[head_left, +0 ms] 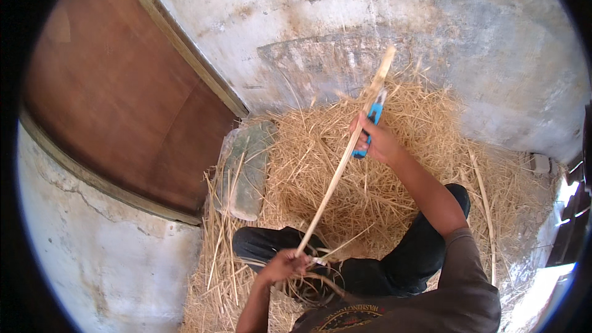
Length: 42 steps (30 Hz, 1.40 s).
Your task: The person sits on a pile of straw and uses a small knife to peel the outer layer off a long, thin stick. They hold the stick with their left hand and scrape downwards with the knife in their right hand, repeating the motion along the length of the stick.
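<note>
A long, pale wooden strip (pixel 337 177) slants from my lap up toward the wall. My left hand (pixel 287 265) is closed around its lower end, close to my bent knee. Farther up, my right hand (pixel 374 139) grips a blue utility knife (pixel 374 113), whose blade end lies alongside the strip. The strip passes against the fingers of that hand. Thin curled shavings (pixel 314 287) hang below my left hand over my dark trousers.
Loose straw (pixel 320 148) covers the floor around my legs. A flat greenish stone slab (pixel 246 166) lies at left, beside a brown door panel (pixel 129 98) with a wooden frame. The stained wall (pixel 345 18) rises ahead. Another long strip (pixel 484 200) lies on the straw at right.
</note>
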Each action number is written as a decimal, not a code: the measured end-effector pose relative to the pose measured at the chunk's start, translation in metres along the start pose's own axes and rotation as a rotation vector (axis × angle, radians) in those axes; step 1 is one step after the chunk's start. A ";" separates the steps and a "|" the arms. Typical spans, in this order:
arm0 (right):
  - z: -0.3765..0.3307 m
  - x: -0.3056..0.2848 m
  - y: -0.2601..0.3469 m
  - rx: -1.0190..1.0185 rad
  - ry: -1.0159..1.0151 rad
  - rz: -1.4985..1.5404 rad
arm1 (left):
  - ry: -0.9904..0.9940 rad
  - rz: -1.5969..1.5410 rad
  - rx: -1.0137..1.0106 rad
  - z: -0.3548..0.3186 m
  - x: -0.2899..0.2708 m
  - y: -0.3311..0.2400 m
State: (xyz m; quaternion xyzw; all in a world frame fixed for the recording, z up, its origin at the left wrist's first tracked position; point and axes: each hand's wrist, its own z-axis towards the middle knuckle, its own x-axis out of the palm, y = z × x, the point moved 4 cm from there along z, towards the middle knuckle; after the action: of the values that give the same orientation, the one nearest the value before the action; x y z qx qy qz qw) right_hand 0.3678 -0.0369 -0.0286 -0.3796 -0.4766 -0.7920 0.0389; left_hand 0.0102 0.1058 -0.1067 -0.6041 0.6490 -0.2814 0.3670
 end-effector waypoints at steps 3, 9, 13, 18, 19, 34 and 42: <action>0.007 -0.019 -0.022 0.080 -0.050 0.016 | -0.228 0.075 -0.014 0.003 0.016 0.009; 0.035 -0.019 -0.036 0.115 -0.129 0.002 | -0.307 -0.021 0.289 0.002 0.031 -0.012; 0.045 -0.022 -0.025 0.049 0.045 0.245 | -0.028 -0.736 0.124 0.019 0.062 -0.057; 0.043 -0.024 -0.003 -0.006 0.097 0.262 | 0.054 -0.880 -0.039 0.037 0.074 -0.051; 0.040 -0.022 0.000 0.019 0.035 0.216 | 0.001 -0.817 -0.064 0.035 0.073 -0.051; -0.071 0.082 -0.058 -0.460 0.073 -1.930 | -0.887 -0.050 0.394 0.020 0.042 -0.082; -0.041 0.051 -0.043 -0.695 -0.026 -2.026 | -1.034 0.406 0.482 0.000 0.049 -0.097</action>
State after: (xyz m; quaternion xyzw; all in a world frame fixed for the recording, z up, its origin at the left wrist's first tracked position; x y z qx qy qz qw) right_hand 0.2902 -0.0307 -0.0377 0.1945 -0.3185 -0.5434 -0.7520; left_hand 0.0661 0.0464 -0.0347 -0.4264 0.4068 -0.0144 0.8077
